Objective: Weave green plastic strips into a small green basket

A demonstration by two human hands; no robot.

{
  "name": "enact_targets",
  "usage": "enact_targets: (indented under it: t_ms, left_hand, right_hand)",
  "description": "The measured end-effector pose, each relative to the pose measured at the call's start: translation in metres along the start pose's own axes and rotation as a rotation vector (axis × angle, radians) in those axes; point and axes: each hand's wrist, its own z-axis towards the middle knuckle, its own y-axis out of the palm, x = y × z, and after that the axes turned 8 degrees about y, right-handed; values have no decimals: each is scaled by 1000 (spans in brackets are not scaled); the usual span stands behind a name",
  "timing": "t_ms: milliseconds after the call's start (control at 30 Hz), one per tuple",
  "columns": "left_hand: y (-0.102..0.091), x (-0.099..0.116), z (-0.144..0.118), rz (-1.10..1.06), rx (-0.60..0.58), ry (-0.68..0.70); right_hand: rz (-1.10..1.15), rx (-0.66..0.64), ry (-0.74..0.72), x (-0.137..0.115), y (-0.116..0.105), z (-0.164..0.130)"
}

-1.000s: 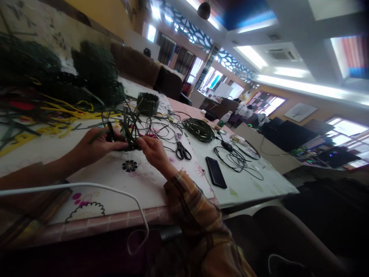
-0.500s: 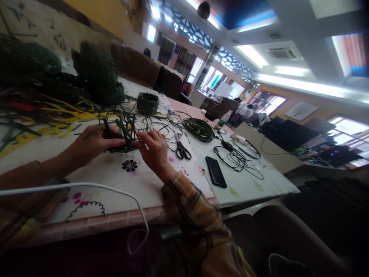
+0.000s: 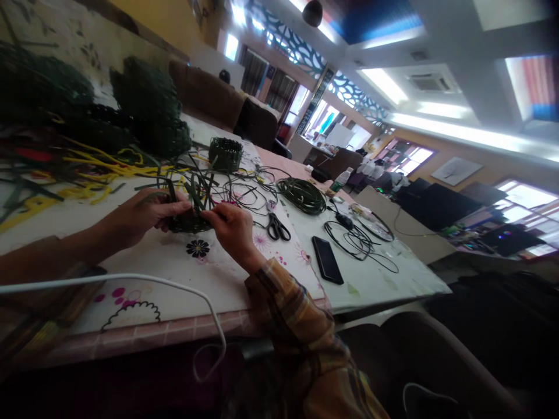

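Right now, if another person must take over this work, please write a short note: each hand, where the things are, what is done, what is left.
Left hand: grips the half-woven green basket from its left side.
Right hand: pinches a strand at the basket's right edge.
The basket rests on the flowered tablecloth; scissors and a phone lie to the right, a finished small basket behind.
Done: woven base.
Left: loose strips stand up unwoven.

Seen tilted: yellow wall [image 3: 166, 20] at upper left, brown sofa [image 3: 209, 102] beneath it, long table [image 3: 384, 273] under a flowered cloth, bright windows [image 3: 323, 119] at the far end, white ceiling [image 3: 437, 35] with glowing light strips [image 3: 458, 131], leaf-pattern panels [image 3: 288, 43], dark hanging lamp [image 3: 312, 13].
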Motion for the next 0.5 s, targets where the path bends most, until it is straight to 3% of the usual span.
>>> enact_targets:
  t_ms: [500]
  left_hand:
    - [-1, -11, 2, -22, -26, -12]
  right_hand:
    - [52, 27, 59, 1, 4, 1]
